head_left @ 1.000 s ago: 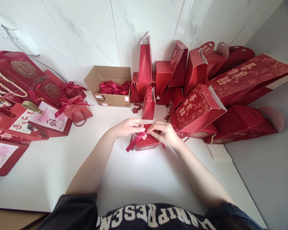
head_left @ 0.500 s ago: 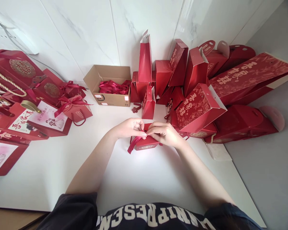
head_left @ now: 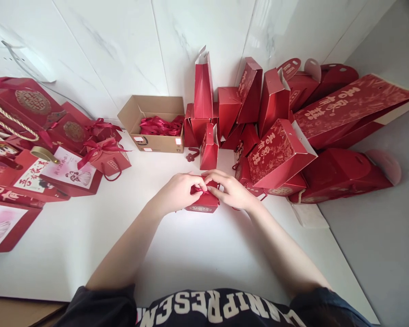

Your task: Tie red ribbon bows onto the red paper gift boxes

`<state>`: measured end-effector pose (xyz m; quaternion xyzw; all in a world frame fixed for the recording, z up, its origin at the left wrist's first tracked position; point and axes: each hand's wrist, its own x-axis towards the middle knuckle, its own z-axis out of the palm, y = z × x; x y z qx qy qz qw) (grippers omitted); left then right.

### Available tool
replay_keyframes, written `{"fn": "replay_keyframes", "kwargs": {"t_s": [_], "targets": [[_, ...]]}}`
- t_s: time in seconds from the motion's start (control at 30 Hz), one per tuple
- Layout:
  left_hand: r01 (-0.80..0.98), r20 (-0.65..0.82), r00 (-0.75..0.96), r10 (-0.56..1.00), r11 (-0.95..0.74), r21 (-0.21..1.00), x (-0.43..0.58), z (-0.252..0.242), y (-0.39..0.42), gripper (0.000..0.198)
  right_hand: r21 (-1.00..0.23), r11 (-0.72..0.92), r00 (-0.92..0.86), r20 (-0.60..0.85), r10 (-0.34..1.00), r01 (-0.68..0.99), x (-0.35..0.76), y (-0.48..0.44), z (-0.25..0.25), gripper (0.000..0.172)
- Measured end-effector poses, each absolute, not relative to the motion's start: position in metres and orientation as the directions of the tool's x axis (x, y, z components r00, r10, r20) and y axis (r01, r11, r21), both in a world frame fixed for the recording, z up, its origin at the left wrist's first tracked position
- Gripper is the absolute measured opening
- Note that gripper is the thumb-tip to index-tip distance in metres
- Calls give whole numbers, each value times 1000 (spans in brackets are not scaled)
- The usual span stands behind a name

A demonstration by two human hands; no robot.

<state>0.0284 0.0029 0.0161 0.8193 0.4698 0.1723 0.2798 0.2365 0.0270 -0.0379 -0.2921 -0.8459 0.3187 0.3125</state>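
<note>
A small red gift box (head_left: pixel 202 208) with a pale printed emblem on its front sits on the white table in front of me. On top of it runs a red ribbon (head_left: pixel 206 191), mostly covered by my fingers. My left hand (head_left: pixel 181 193) pinches the ribbon from the left, thumb and forefinger bent together. From the other side my right hand (head_left: pixel 232 190) grips it too, fingertips close to those of the left. How the ribbon is looped or knotted is hidden.
Behind the box stands a slim red carton (head_left: pixel 209 149), beside a flower-shaped red tag (head_left: pixel 192 155). A cardboard box (head_left: pixel 160 144) holds loose red ribbons (head_left: pixel 161 126). Red cartons (head_left: pixel 276 152) crowd the right; finished-looking gift boxes, one with a bow (head_left: pixel 109 159), stand left.
Both hands and the gift box have shifted slightly left. The ribbon tail that hung at the box's left front is out of sight, and my left hand's fingers have curled over the ribbon.
</note>
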Motion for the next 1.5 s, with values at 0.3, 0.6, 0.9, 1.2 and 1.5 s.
{"fn": "replay_keyframes", "kwargs": {"t_s": [0.3, 0.6, 0.9, 1.2, 1.5], "targets": [[702, 276, 527, 804, -595, 391, 28, -6, -13, 23, -684, 646, -637, 338, 692, 339, 237, 24, -35, 17], [706, 531, 384, 755, -611, 358, 28, -36, -21, 15, -814, 491, -538, 275, 797, 311, 229, 21, -36, 15], [757, 512, 419, 750, -600, 258, 23, -40, -24, 11, -956, 250, -477, 150, 866, 153, 219, 18, -42, 15], [780, 571, 375, 730, -581, 231, 24, -37, -23, 14, -953, 241, -459, 134, 879, 185, 218, 18, -44, 8], [836, 485, 265, 834, -449, 315, 21, -33, -22, 9, -950, 244, -481, 123, 868, 196, 219, 16, -33, 5]]}}
